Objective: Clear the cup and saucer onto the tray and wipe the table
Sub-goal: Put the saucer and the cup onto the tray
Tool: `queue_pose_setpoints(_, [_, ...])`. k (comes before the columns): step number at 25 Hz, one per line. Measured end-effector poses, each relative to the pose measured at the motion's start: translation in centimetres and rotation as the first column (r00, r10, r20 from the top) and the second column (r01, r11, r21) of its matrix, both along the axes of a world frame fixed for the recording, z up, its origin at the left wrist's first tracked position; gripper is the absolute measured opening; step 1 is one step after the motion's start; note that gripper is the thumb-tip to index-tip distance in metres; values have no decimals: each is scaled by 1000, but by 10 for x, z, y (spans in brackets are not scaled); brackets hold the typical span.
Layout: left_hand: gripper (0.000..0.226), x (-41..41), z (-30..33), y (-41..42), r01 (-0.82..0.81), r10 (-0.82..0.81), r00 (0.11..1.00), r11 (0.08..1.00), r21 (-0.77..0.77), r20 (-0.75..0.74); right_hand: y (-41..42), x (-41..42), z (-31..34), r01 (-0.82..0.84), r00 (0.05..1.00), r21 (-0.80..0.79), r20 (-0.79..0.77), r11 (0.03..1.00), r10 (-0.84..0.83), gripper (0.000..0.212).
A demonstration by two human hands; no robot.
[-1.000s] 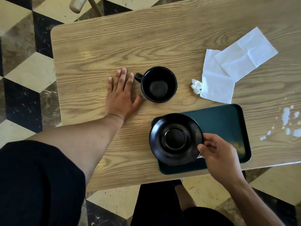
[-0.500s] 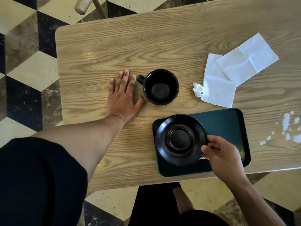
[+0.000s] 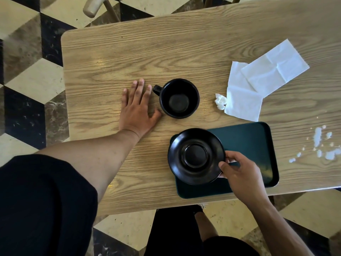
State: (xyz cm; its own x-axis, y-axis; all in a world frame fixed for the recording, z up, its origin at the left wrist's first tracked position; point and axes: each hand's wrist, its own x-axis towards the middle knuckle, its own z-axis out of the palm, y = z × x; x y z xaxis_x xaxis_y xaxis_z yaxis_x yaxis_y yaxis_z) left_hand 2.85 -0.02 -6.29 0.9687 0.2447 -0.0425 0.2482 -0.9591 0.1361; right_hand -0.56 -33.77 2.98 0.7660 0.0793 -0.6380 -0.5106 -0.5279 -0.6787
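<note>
My right hand (image 3: 239, 174) grips the right rim of the black saucer (image 3: 195, 156), which is over the left end of the dark green tray (image 3: 254, 143); whether it rests on the tray or hovers I cannot tell. The empty black cup (image 3: 179, 98) stands upright on the wooden table (image 3: 166, 48), its handle pointing left. My left hand (image 3: 137, 109) lies flat on the table just left of the cup, fingers spread, thumb near the cup's base. White napkins (image 3: 258, 85) lie at the right.
A small crumpled white scrap (image 3: 220, 101) lies beside the napkins. A white spill (image 3: 321, 145) marks the table near its right edge. The tray sits close to the table's near edge. A chair leg (image 3: 94, 6) shows beyond the far left corner.
The saucer and my right hand have shifted slightly right, further over the tray. My left hand and the cup have kept their places on the table.
</note>
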Motion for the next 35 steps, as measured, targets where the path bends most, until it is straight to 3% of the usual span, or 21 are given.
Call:
queue_pose_setpoints(11, [82,0,2,-1,-16,16,1000,1000,-24,-6,-13,-10,4,-49,998,26,-26,998,49,37])
queue_pose_setpoints(16, [80,-1,3,-2,-11,11,1000,999,-39,6,-18,-14,5,-110,994,-43,-18,993,109,31])
queue_pose_setpoints(21, [81,0,9,-3,-16,17,1000,998,-59,5,-22,-14,9,-198,980,-92,16,976,200,45])
queue_pose_setpoints(31, [80,-1,9,-3,-14,14,1000,998,-64,5,-28,-17,12,-276,960,-156,14,948,281,42])
queue_pose_setpoints(33, [80,-1,8,-2,-13,13,1000,998,-60,1,-27,-15,13,-270,961,-176,6,947,275,33])
queue_pose_setpoints(35, [80,-1,7,-2,-16,16,1000,998,-53,-9,-23,-8,13,-264,960,-233,34,936,279,11])
